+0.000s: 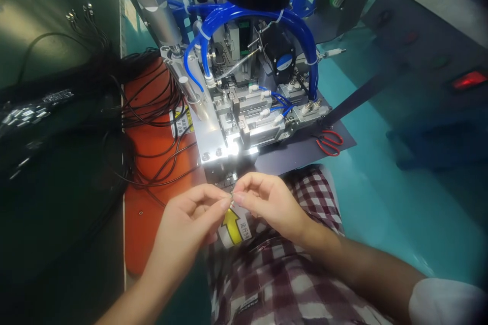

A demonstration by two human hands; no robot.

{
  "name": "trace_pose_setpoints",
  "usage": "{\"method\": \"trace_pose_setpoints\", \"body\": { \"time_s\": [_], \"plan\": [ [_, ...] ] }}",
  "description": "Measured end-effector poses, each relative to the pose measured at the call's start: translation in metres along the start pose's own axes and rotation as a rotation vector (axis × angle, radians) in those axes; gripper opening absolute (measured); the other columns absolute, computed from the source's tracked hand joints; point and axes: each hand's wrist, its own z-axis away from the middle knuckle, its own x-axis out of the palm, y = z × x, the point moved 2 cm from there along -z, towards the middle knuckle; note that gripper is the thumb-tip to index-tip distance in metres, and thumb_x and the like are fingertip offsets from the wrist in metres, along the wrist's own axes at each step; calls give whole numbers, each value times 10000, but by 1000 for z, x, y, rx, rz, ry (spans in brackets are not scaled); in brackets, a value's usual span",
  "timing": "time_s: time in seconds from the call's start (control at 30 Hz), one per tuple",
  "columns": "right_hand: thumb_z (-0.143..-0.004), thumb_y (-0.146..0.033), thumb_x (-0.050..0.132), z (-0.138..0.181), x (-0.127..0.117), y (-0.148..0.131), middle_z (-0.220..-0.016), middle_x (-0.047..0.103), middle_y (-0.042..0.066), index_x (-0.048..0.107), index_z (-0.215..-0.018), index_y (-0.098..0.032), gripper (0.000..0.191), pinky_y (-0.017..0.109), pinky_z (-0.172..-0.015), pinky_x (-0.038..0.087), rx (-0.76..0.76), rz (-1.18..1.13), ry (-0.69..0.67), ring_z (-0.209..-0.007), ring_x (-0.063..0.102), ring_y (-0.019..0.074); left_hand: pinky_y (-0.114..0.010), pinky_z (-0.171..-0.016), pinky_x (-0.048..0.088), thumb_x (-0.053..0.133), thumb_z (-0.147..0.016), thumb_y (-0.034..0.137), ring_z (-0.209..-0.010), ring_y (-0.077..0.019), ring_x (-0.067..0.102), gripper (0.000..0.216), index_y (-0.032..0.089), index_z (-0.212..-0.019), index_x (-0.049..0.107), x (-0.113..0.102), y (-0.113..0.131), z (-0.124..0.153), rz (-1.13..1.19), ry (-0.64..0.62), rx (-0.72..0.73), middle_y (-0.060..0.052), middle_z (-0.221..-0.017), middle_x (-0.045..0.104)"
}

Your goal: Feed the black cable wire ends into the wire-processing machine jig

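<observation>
both hands (185, 221) (273, 205) in tight pinch on tiny part (231, 197)

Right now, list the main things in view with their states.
Left hand: fingers pinched.
Right hand: fingers pinched.
Small part: held between both hands, details unclear.
Red-handled tool: handles spread apart.
Black cables: loosely looped.
Blue tubes: arched, tied.
Checked cloth: draped.

shiny metal plate (211, 138), glossy plastic tubes (309, 40).
</observation>
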Motion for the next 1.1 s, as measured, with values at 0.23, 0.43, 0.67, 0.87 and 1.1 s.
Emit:
{"method": "trace_pose_setpoints", "body": {
  "time_s": [0.23,0.43,0.67,0.87,1.1],
  "plan": [
    [-746,-448,748,-2,-1,2,-551,429,-86,566,-753,-183,322,223,-453,244,-12,-17,-63,-482,330,58,-199,-435,348,793,-696,478,-461,-69,332,325,180,-744,674,-4,-4,-5,54,-38,-34,65,-503,388],
    [-801,-479,711,-4,-1,7,-595,409,-89,534,-786,-185,344,221,-458,228,-68,-74,-160,-485,289,50,-190,-434,323,795,-678,437,-462,-56,293,294,182,-696,650,1,6,0,84,-17,-41,67,-516,370],
    [-879,-486,630,-6,-9,0,-612,390,-79,502,-827,-194,323,230,-489,258,-98,80,-265,-523,314,77,-194,-422,287,786,-680,442,-467,-69,325,281,184,-709,679,-4,6,-5,38,-146,-63,43,-532,417],
    [-910,-285,583,-15,-13,-14,-694,466,-45,522,-819,-174,156,240,-569,342,-221,292,-379,-600,391,89,-205,-432,353,804,-673,466,-428,-65,363,313,187,-707,666,-4,3,-4,-3,-111,-54,57,-488,423],
    [-847,-299,650,-11,-8,3,-674,526,-39,596,-839,-160,149,219,-493,339,-148,233,-47,-529,412,74,-190,-397,359,805,-667,483,-438,-61,317,329,196,-732,656,2,-3,-3,98,67,-37,75,-490,367]
  ]
}}
